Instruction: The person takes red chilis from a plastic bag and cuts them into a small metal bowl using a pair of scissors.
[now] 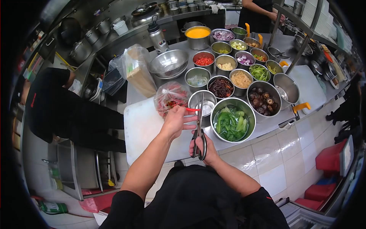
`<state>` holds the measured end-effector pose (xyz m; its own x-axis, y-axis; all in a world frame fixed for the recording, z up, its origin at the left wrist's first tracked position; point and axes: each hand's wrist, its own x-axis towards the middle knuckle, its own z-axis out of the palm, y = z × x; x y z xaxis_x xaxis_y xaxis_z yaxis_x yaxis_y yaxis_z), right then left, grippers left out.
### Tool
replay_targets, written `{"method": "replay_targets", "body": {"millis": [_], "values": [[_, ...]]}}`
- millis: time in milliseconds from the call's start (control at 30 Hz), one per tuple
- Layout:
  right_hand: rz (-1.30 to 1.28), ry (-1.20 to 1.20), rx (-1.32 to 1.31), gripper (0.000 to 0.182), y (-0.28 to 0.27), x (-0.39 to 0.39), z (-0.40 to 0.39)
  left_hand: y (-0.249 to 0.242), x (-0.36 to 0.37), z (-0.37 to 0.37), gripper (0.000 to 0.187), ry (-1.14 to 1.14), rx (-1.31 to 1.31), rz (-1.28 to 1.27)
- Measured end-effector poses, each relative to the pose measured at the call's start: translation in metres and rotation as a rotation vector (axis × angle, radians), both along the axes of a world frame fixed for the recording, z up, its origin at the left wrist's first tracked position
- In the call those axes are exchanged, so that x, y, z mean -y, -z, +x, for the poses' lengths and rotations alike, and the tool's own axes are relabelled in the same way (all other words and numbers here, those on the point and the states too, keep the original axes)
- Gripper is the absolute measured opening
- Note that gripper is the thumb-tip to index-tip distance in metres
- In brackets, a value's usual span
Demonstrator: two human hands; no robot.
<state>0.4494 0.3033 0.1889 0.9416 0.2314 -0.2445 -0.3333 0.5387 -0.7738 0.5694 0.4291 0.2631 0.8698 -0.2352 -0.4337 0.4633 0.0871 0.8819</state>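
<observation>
My left hand (pixel 174 122) pinches a thin red chili (pixel 192 109), its other fingers stretched toward the right. In my right hand (pixel 209 149) is a pair of scissors (pixel 199 133), blades pointing away from me. The blades cross the chili's right end; whether they are apart cannot be made out. Below and beyond them stands a small steel pot (pixel 193 100). Just left of it lies a clear plastic bag (pixel 172 91) of red chilies. A larger pot (pixel 251 133) of leafy greens in water is right of my right hand.
Several steel pots of cut ingredients crowd the table, including mushrooms (pixel 263 101) and dried chilies (pixel 221 87). A white cutting board (pixel 141 131) lies at left, near a colander (pixel 169 63) and bottle (pixel 158 37). One person (pixel 65 103) stands left; another (pixel 259 13) is across the table.
</observation>
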Motion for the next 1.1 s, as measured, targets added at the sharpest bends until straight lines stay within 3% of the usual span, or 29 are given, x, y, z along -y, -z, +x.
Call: {"method": "replay_targets", "body": {"millis": [167, 267, 367, 500, 600, 700, 833, 933, 1033, 1100], "values": [[-0.046, -0.025, -0.083, 0.044, -0.003, 0.002, 0.001, -0.006, 0.004, 0.001, 0.022, 0.009, -0.009, 0.045], [0.251, 0.069, -0.109, 0.042, -0.003, -0.005, -0.001, -0.007, 0.003, 0.0, 0.022, 0.014, -0.01, 0.033], [0.298, 0.08, -0.182, 0.041, -0.006, -0.007, 0.001, -0.009, 0.004, -0.001, 0.022, 0.015, -0.009, 0.049], [-0.074, -0.025, -0.144, 0.041, -0.011, 0.001, 0.003, -0.011, 0.006, 0.0, 0.023, 0.023, 0.013, 0.096], [-0.003, 0.002, -0.088, 0.04, -0.009, -0.002, 0.001, -0.009, 0.006, 0.002, 0.023, 0.035, 0.014, 0.091], [0.298, 0.045, -0.21, 0.039, -0.008, -0.004, 0.001, -0.011, 0.009, 0.001, 0.023, 0.041, 0.01, 0.09], [-0.05, -0.026, -0.059, 0.046, -0.006, 0.003, 0.006, -0.009, 0.011, 0.003, 0.023, 0.045, 0.011, 0.105], [-0.141, -0.061, -0.031, 0.049, -0.008, 0.005, 0.004, -0.009, 0.011, 0.004, 0.023, 0.046, 0.005, 0.111], [0.189, 0.021, -0.158, 0.038, -0.005, 0.002, 0.003, -0.012, 0.012, 0.002, 0.023, 0.046, 0.002, 0.114], [0.099, 0.009, -0.147, 0.04, -0.009, 0.003, 0.005, -0.013, 0.012, 0.003, 0.023, 0.044, 0.012, 0.12]]}}
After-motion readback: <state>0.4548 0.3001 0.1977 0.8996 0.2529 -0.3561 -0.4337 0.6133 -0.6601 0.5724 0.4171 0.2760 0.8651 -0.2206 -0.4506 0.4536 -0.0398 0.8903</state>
